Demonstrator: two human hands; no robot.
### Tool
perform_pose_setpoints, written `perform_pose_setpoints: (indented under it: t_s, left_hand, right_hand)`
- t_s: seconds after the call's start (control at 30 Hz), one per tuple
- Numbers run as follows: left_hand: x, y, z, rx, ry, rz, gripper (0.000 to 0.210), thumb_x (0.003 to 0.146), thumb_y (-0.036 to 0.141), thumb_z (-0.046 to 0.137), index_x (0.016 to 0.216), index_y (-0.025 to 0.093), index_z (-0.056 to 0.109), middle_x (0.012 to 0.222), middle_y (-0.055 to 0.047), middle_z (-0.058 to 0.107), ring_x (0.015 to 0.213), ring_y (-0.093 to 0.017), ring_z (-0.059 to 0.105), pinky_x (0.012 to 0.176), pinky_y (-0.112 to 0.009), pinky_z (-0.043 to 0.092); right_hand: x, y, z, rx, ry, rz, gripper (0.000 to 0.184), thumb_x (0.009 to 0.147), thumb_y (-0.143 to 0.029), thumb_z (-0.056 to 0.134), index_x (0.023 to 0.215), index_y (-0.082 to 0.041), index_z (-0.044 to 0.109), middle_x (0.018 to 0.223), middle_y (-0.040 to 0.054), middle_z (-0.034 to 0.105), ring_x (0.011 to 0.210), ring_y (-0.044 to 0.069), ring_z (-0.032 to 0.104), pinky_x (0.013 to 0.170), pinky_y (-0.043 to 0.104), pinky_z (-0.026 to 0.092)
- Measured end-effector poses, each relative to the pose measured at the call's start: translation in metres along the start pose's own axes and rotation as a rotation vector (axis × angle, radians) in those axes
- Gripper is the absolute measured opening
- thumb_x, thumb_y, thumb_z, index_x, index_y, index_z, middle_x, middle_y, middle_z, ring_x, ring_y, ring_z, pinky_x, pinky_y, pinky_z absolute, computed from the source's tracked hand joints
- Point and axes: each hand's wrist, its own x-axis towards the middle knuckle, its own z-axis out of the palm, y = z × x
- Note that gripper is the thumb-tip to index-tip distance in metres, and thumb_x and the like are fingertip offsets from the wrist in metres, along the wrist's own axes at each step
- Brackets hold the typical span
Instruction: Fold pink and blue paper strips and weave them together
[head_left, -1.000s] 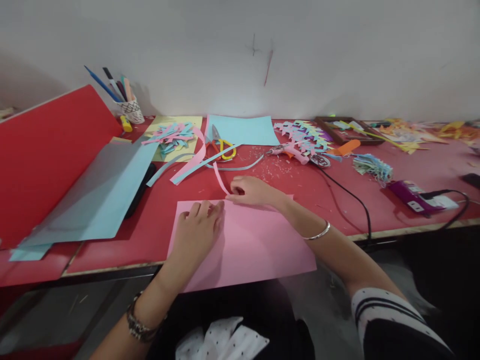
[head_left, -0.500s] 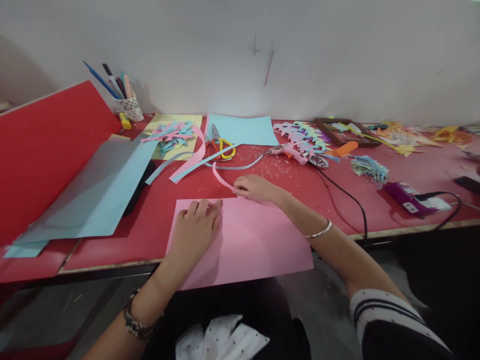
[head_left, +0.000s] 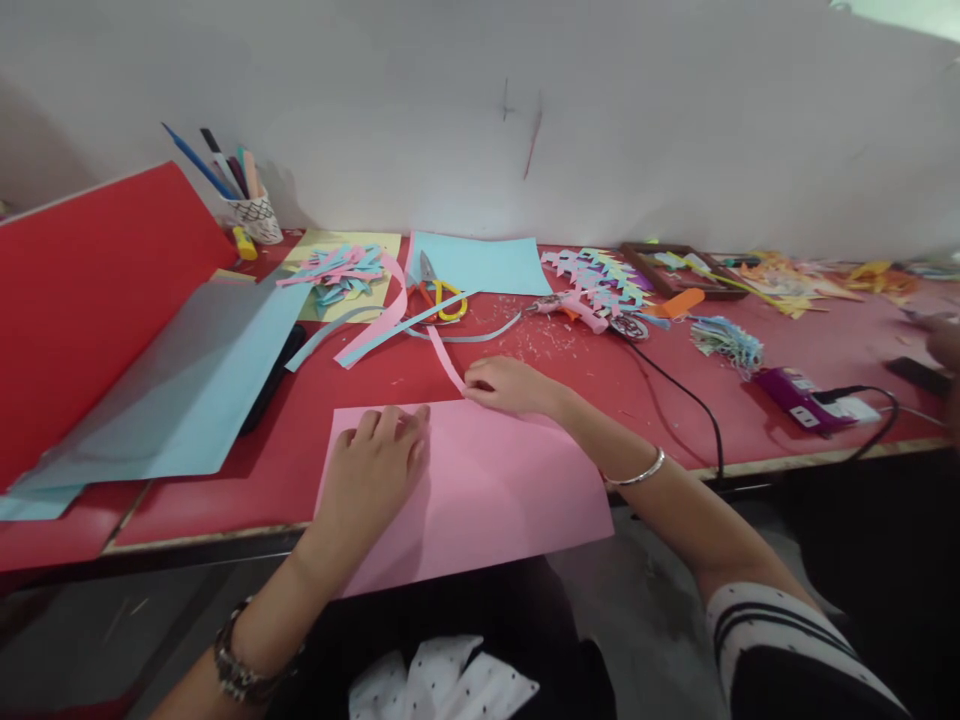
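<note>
A pink sheet of paper (head_left: 510,490) lies before me, its near part hanging past the table's front edge. My left hand (head_left: 379,460) rests on its left part, fingers bent slightly and apart, pressing it against the table. At the sheet's far edge my right hand (head_left: 510,385) is closed in a pinch on a narrow pink paper strip (head_left: 446,360), which runs up and left from the fingertips. Whether the strip is still joined to the sheet is hidden by the hand. Beyond lie yellow-handled scissors (head_left: 450,300), partly under a blue strip (head_left: 401,328).
To the left stand a red folder (head_left: 112,300) with blue sheets (head_left: 187,390) and a pen cup (head_left: 259,218). Cut paper pieces (head_left: 341,272), a pink glue gun (head_left: 585,308) and a purple power box (head_left: 799,400) lie around. Another person's hand (head_left: 941,340) shows at the right edge.
My right hand stays pinched on the pink strip, whose free length now looks straighter and wider. The sheet and my left hand appear a little further left. Another person's hand shows more at the right.
</note>
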Motion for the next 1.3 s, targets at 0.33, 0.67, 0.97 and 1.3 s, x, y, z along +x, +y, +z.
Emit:
perform_pose_setpoints:
  t_s: [0.33, 0.67, 0.97, 1.3]
  left_hand:
    - [-0.009, -0.014, -0.001, 0.018, -0.013, -0.002, 0.038, 0.086, 0.028, 0.033, 0.121, 0.022, 0.049, 0.095, -0.009, 0.059, 0.086, -0.024, 0.053, 0.063, -0.035, 0.044]
    - [-0.011, -0.017, -0.002, 0.047, -0.039, -0.010, 0.039, 0.087, 0.028, 0.032, 0.122, 0.022, 0.047, 0.096, -0.010, 0.058, 0.087, -0.023, 0.052, 0.064, -0.033, 0.043]
    - [-0.011, -0.016, -0.006, 0.018, -0.051, -0.014, 0.039, 0.086, 0.027, 0.031, 0.121, 0.021, 0.048, 0.096, -0.010, 0.058, 0.087, -0.024, 0.052, 0.064, -0.034, 0.043]
    - [-0.010, -0.016, -0.006, 0.011, -0.059, -0.028, 0.039, 0.086, 0.027, 0.031, 0.121, 0.023, 0.048, 0.098, -0.009, 0.059, 0.088, -0.023, 0.052, 0.065, -0.033, 0.043]
  right_hand:
    - [0.004, 0.005, 0.004, 0.068, -0.012, -0.005, 0.023, 0.081, -0.022, 0.037, 0.059, -0.015, 0.042, 0.070, 0.0020, 0.052, 0.059, 0.008, 0.039, 0.056, 0.022, 0.024]
    - [0.001, -0.012, 0.004, 0.059, 0.069, 0.069, 0.025, 0.075, -0.032, 0.045, 0.058, -0.018, 0.035, 0.061, -0.0019, 0.044, 0.057, 0.008, 0.035, 0.053, 0.023, 0.022]
    - [0.004, -0.005, 0.006, 0.150, 0.054, -0.012, 0.023, 0.080, -0.028, 0.038, 0.059, -0.017, 0.036, 0.063, -0.0010, 0.044, 0.058, 0.008, 0.037, 0.055, 0.022, 0.025]
    - [0.004, -0.001, 0.003, 0.182, 0.062, 0.111, 0.022, 0.079, -0.027, 0.041, 0.059, -0.017, 0.038, 0.060, -0.0027, 0.044, 0.055, 0.007, 0.037, 0.054, 0.022, 0.024]
